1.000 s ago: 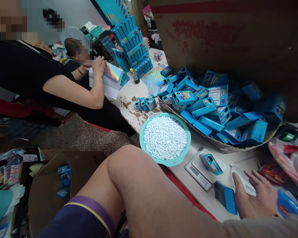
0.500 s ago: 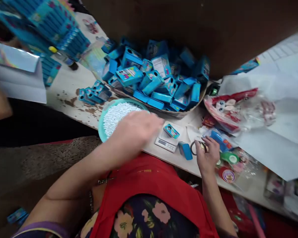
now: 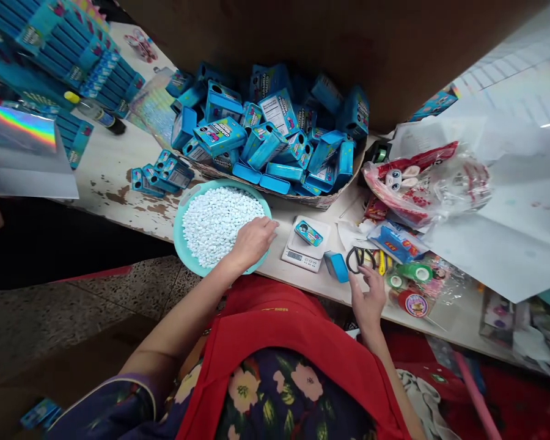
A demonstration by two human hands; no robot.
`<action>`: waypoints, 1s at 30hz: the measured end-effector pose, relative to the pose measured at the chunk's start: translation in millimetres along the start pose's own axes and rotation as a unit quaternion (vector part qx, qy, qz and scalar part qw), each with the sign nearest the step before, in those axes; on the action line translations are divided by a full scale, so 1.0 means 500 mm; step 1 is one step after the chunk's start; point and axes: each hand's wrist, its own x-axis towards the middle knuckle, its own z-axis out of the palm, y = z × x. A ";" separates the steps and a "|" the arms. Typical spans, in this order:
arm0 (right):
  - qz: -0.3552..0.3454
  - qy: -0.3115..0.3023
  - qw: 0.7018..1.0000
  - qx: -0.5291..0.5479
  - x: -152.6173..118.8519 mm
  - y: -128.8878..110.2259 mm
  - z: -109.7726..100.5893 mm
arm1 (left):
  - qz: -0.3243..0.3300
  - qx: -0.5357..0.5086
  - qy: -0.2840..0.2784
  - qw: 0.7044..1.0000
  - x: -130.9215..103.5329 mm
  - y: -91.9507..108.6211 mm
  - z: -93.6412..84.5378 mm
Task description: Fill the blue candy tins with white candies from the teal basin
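Note:
My left hand is over the right edge of a turquoise bowl filled with small white pieces. Its fingers are closed, and anything between them is too small to make out. A small white scale stands to its right, bearing one blue tin. Beside the scale, another blue tin rests on the table. My right hand hovers by the table's front edge, fingers apart and holding nothing, just below black-handled scissors.
Behind the bowl, a box is heaped with blue tins. Several more tins stand at left. A bottle lies farther left. At right are plastic bags, green tape and white sheets. Part of another person shows at the left edge.
My left hand has moved left and slightly down, from between the bowl and the scale to the bowl's right edge. My right hand has drawn back a little toward me, and the view has shifted.

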 end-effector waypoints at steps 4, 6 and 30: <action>0.008 -0.008 1.000 0.003 -0.008 -0.007 0.000 | 0.011 -0.008 -0.020 1.000 0.025 0.022 0.015; 0.012 -0.011 1.000 0.001 -0.011 -0.009 -0.009 | 0.034 -0.011 -0.022 0.999 0.036 0.031 0.024; -0.211 -0.157 0.964 0.032 0.147 -0.335 0.130 | -0.332 -0.898 0.142 0.253 0.060 0.035 0.006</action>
